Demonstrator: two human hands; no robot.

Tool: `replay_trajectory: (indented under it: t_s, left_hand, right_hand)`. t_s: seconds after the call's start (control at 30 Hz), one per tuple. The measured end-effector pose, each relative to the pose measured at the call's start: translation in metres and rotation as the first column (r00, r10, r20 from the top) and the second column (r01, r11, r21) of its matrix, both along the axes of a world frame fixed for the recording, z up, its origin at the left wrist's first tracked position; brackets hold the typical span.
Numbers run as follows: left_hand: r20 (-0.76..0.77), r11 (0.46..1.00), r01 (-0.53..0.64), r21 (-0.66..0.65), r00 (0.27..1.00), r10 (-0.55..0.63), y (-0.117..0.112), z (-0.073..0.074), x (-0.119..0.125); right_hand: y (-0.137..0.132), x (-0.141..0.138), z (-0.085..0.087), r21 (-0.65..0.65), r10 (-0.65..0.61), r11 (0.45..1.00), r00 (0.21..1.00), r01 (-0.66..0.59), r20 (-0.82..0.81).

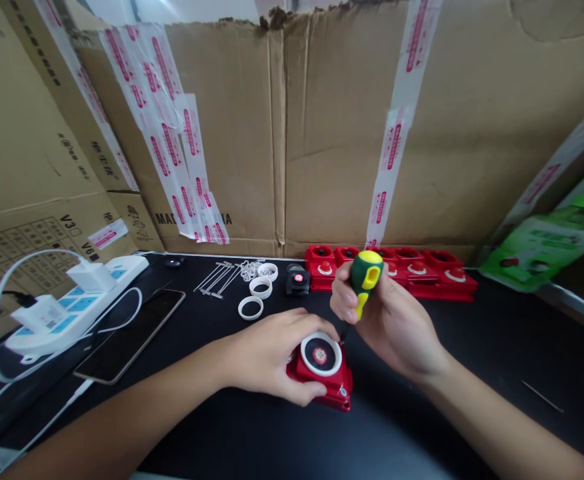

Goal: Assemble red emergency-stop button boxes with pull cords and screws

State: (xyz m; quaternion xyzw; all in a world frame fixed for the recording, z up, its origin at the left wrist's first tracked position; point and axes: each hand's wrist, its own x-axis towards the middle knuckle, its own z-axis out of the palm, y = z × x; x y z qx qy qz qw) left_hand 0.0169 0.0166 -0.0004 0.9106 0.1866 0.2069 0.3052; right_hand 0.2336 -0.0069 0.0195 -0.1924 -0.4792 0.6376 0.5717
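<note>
My left hand point(277, 360) grips a red plastic housing point(339, 387) on the black table, thumb in front and fingers behind. On the housing's top sits a white ring point(306, 360) around a black disc with a red and white emblem point(321, 355). In my right hand point(397, 327) is a screwdriver with a green and yellow handle point(367, 277), held nearly upright. Its dark shaft points down at the far right corner of the housing; whether the tip touches a screw there I cannot tell.
Red housings point(417, 273) stand in a row at the back, beside a small black part point(297, 280). White rings point(251, 308) and thin white rods point(219, 278) lie left of them. A phone point(132, 337), power strip point(82, 303), green pouch point(542, 247) and thin metal rod point(542, 396) lie around.
</note>
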Motion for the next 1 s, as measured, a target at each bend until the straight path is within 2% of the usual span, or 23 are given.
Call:
replay_trajectory:
  t_s: [0.13,0.23,0.4,0.5,0.63,1.0]
  left_hand:
    - [0.006,1.000,0.001,0.007,1.000,-0.001,0.0001,-0.0004,0.0000]
    - [0.012,1.000,0.007,0.003,1.000,-0.007,0.0003,-0.0010,-0.0002]
    - [0.006,1.000,0.010,0.004,1.000,-0.010,0.0005,-0.0017,-0.0006]
    - [0.005,1.000,0.008,0.009,1.000,-0.008,0.0007,-0.0022,-0.0004]
    - [-0.004,1.000,0.003,0.006,1.000,-0.003,0.0003,-0.0022,0.0001]
    - [-0.019,0.999,-0.002,-0.042,1.000,0.001,-0.0006,-0.0008,-0.0007]
  right_hand:
    - [0.0005,-0.0001,-0.0002,0.026,0.025,0.999,0.999,-0.024,-0.021]
    - [0.0002,0.0004,-0.0001,0.057,-0.002,0.998,1.000,0.001,0.014]
    - [0.0002,-0.0006,0.0004,-0.008,-0.011,1.000,1.000,0.011,0.010]
    - [0.0006,-0.0004,0.0012,0.018,0.003,1.000,1.000,-0.002,-0.008]
    - [0.0012,0.0018,0.0022,0.067,-0.028,0.997,0.999,0.027,0.017]
    - [-0.0001,0.0067,0.0095,0.071,-0.102,0.992,0.995,0.101,0.017]
